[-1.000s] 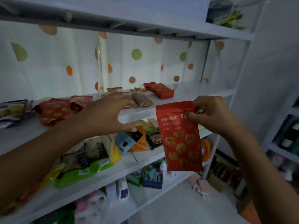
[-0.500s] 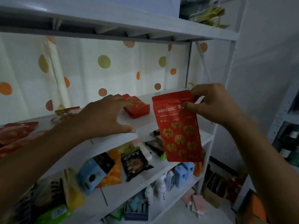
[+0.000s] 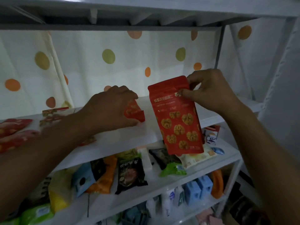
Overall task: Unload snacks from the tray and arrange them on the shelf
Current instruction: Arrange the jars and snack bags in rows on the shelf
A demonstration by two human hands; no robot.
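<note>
The right grip (image 3: 211, 91) pinches the top right corner of a red pouch (image 3: 177, 120), thumb across the front and curled fingers behind. The pouch hangs nearly upright, tipped a little, in front of the edge of the white shelf (image 3: 129, 140). It is flat and glossy, with a sealed band along the top, a line of pale lettering, and golden walnut halves printed over its lower part (nine or so show).

The left grip (image 3: 112, 108) rests on that shelf board, fingers curled over a small red packet (image 3: 134, 111) with the thumb at its near edge. The packet lies flat, just left of the pouch.

Further left on the board lie more red packets (image 3: 13, 127). Behind hangs a dotted curtain (image 3: 108, 65). The shelf below holds a black bag (image 3: 129, 172) and a green bag (image 3: 172, 169).
</note>
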